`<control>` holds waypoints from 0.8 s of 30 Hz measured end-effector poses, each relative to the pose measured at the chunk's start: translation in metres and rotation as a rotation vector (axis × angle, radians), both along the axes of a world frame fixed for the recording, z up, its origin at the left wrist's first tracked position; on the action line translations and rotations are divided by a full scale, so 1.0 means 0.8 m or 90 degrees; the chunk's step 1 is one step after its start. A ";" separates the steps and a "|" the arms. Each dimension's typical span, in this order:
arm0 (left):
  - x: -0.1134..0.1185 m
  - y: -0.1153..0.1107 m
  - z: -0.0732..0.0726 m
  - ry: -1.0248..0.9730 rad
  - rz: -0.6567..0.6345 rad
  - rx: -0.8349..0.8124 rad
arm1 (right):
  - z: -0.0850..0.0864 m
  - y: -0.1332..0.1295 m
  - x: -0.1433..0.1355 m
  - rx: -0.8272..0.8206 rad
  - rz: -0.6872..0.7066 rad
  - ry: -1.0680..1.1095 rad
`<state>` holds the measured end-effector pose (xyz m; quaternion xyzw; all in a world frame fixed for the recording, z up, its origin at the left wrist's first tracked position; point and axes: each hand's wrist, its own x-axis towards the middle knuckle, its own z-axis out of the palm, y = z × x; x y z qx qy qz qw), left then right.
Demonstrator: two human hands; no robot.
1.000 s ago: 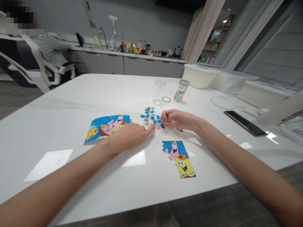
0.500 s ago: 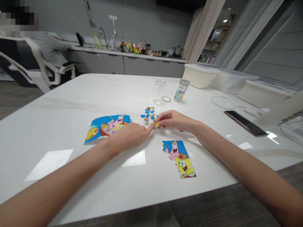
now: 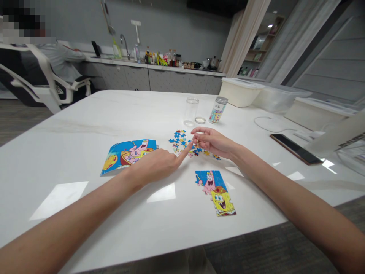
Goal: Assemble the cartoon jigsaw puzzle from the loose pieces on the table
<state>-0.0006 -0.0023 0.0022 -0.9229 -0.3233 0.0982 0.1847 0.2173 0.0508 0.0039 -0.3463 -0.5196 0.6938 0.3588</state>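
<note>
Card-like pieces (image 3: 184,140) look light and stiff, easiest taken by their edges; right hand (image 3: 208,140) pinches one, left hand (image 3: 163,163) points, any grip hidden; joined section (image 3: 221,198) lies near.

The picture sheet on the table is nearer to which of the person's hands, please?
Left. The left hand is beside the picture sheet, partly hiding it; the right hand is farther right, by loose puzzle pieces.

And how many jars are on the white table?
2: a clear jar behind the loose puzzle pieces and, right of it, a picture-covered jar with a silver lid. More could be hidden from view.
</note>
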 end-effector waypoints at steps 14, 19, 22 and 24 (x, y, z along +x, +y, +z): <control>-0.002 0.001 -0.006 -0.011 -0.014 0.033 | -0.003 0.004 0.002 -0.014 0.008 -0.024; -0.002 0.002 -0.006 -0.017 -0.015 0.020 | -0.004 0.004 0.002 -0.014 0.015 -0.025; -0.002 0.002 -0.004 -0.014 -0.014 0.020 | -0.005 0.004 0.002 0.029 -0.005 -0.033; -0.002 0.002 -0.003 -0.003 -0.013 0.022 | -0.008 0.004 0.002 0.101 -0.018 -0.044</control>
